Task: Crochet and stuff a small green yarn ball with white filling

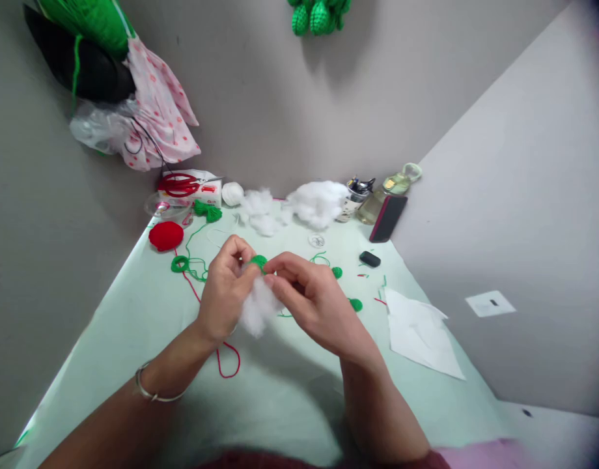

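Observation:
A small green crocheted piece point(258, 261) is pinched between the fingers of my left hand point(227, 286), above the middle of the table. White fluffy stuffing point(256, 312) hangs below it, against the left palm. My right hand point(312, 293) has thumb and forefinger nearly together at the right edge of the green piece; what lies between those fingertips is too small to make out. Two small green crocheted balls, a farther one point(337, 272) and a nearer one point(356, 305), rest right of my right hand.
Left stand a red yarn ball point(166, 236), a green yarn ring point(180, 264) and red scissors point(180, 185) on a box. Behind lie stuffing heaps point(319, 203). At right are a pen cup point(354, 198), bottle point(385, 195), phone point(389, 219), black case point(370, 258) and white paper point(421, 332).

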{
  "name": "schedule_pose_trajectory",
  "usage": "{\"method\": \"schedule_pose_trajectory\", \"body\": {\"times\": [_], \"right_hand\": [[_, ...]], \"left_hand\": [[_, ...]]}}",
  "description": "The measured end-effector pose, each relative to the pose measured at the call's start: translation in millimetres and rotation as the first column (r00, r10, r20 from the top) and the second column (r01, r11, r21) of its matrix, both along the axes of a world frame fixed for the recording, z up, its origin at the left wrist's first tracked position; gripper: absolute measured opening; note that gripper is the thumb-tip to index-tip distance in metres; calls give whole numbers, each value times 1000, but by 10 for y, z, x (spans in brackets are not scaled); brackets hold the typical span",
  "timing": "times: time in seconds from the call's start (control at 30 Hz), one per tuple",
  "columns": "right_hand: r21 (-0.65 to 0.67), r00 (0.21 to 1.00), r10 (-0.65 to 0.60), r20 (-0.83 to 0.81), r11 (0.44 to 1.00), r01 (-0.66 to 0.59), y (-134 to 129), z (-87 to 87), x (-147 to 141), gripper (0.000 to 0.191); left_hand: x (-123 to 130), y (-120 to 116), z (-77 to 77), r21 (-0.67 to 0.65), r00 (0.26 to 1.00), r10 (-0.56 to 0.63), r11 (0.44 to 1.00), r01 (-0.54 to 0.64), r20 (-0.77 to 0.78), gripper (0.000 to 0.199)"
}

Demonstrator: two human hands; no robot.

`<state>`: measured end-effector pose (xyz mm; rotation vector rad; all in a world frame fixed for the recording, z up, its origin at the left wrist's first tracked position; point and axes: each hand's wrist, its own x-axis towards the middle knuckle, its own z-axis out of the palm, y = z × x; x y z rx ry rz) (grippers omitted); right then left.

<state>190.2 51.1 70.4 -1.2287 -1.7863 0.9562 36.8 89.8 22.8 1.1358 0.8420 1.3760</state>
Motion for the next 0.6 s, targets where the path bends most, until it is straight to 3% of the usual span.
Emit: {"method": "schedule_pose_trajectory", "body": {"times": [0.1,0.27,0.37,0.6], "right_hand": [[3,999,26,22,1000,-27,7,-20,-13,9],[102,979,-121,162,989,106,66,-71,37,9],[120,964,-136,228,987,110,83,-90,34,3],[104,969,-232,83,969,224,93,-128,11,23]], "left_hand": [[7,23,-49,23,999,47,999,-47,22,24],[-16,40,-64,-58,989,-104,992,111,103,26],[-20,22,-30,-94,986,-125,986,136,114,26],[-31,-31,71,-124,956,-259,953,276,137,26]]}}
